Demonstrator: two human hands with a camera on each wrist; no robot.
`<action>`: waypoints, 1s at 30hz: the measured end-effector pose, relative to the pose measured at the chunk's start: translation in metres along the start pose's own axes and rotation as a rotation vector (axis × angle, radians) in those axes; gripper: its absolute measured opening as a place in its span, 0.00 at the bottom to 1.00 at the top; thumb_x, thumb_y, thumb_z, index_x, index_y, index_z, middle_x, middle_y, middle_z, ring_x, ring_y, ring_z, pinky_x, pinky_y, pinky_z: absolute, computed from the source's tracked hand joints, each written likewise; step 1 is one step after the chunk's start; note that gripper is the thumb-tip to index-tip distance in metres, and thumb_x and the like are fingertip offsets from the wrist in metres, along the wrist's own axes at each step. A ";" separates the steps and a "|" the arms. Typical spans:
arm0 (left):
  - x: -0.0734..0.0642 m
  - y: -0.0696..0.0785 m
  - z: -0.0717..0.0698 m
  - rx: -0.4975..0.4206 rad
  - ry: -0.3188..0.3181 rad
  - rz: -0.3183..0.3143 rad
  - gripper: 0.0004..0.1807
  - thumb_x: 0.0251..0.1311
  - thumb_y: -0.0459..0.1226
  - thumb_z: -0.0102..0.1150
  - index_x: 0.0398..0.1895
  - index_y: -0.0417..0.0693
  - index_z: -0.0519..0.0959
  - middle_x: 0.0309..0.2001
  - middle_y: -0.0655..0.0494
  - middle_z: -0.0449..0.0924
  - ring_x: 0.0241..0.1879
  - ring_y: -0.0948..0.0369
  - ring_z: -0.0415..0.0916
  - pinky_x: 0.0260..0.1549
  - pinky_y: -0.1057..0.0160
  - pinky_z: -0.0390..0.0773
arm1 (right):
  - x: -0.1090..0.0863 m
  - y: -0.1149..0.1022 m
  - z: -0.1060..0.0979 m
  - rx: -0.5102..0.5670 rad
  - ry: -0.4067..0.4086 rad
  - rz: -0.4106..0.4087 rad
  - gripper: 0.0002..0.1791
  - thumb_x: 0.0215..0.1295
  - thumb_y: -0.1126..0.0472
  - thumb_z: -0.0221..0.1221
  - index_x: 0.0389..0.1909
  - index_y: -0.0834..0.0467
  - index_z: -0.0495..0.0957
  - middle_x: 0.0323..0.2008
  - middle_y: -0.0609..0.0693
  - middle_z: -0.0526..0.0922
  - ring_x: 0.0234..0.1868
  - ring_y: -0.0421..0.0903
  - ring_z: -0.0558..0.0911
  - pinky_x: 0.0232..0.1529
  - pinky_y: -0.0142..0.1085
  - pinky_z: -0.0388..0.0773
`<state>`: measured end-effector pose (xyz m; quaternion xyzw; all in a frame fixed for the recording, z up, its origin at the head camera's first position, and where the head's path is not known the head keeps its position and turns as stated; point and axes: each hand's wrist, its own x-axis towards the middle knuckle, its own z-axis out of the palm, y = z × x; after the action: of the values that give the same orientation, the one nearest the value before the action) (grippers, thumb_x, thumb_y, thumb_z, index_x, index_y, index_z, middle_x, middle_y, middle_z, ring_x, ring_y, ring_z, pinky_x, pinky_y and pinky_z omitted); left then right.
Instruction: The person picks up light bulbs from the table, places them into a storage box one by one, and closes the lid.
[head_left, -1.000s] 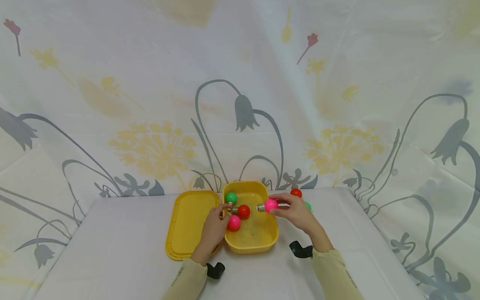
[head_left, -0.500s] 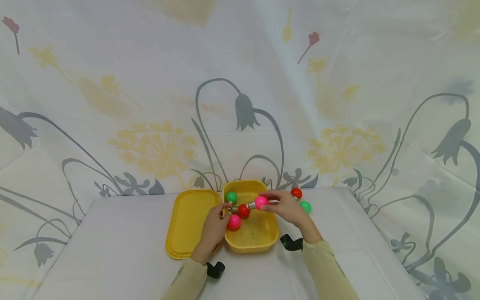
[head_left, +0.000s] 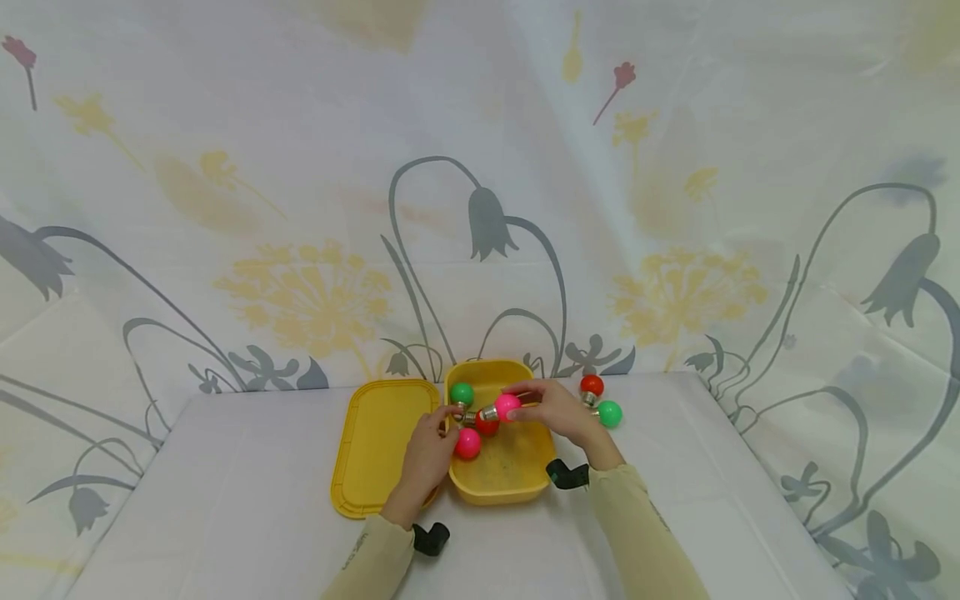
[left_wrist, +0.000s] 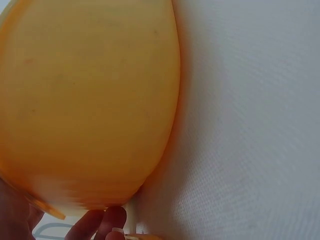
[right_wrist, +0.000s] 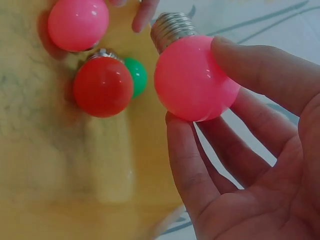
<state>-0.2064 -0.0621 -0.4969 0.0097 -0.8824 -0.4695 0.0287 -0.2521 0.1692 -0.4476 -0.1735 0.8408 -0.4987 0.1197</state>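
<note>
My right hand (head_left: 564,412) pinches a pink light bulb (right_wrist: 195,77) by its round end, metal screw base pointing left, above the yellow plastic box (head_left: 501,498). Thumb and fingertips press on opposite sides of the globe. With my left hand (head_left: 426,454) I hold the box's left wall, fingers at the rim; the left wrist view shows the box's outer wall (left_wrist: 95,100) close up. Inside, toward the left, lie a green bulb (head_left: 461,393), a red bulb (right_wrist: 103,87) and another pink bulb (head_left: 467,444). The held bulb partly covers the red one in the head view.
A flat yellow lid (head_left: 371,450) lies left of the box, partly under my left forearm. Right of the box, a red bulb (head_left: 592,385) and a green bulb (head_left: 610,414) rest on the white tabletop (head_left: 247,483). A flower-printed cloth (head_left: 480,108) hangs behind.
The right hand has moved left with the pink bulb, from the box's right side to above the red bulb. The left hand has stayed at the box's left rim.
</note>
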 end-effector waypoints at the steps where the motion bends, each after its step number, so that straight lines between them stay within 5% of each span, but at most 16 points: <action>1: 0.000 0.000 0.000 0.001 0.000 0.001 0.16 0.67 0.38 0.56 0.56 0.53 0.80 0.37 0.51 0.68 0.34 0.55 0.67 0.31 0.59 0.67 | 0.001 0.000 0.001 0.002 -0.007 0.002 0.22 0.60 0.57 0.69 0.55 0.58 0.81 0.49 0.51 0.83 0.53 0.53 0.79 0.55 0.48 0.76; 9: 0.000 -0.001 0.001 -0.009 0.001 0.002 0.15 0.67 0.37 0.56 0.56 0.53 0.80 0.37 0.51 0.69 0.34 0.55 0.68 0.31 0.60 0.68 | 0.007 0.007 0.006 0.064 -0.033 0.008 0.21 0.59 0.61 0.68 0.54 0.60 0.82 0.49 0.52 0.83 0.53 0.52 0.80 0.57 0.47 0.75; 30: -0.001 0.002 -0.002 -0.028 -0.008 0.004 0.15 0.67 0.36 0.55 0.56 0.52 0.79 0.39 0.50 0.70 0.38 0.54 0.69 0.34 0.59 0.72 | 0.009 0.006 0.005 -0.101 -0.142 0.018 0.19 0.57 0.69 0.66 0.51 0.54 0.84 0.47 0.46 0.83 0.50 0.49 0.78 0.58 0.49 0.73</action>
<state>-0.2051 -0.0625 -0.4948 0.0056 -0.8759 -0.4817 0.0262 -0.2591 0.1643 -0.4549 -0.2066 0.8559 -0.4407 0.1749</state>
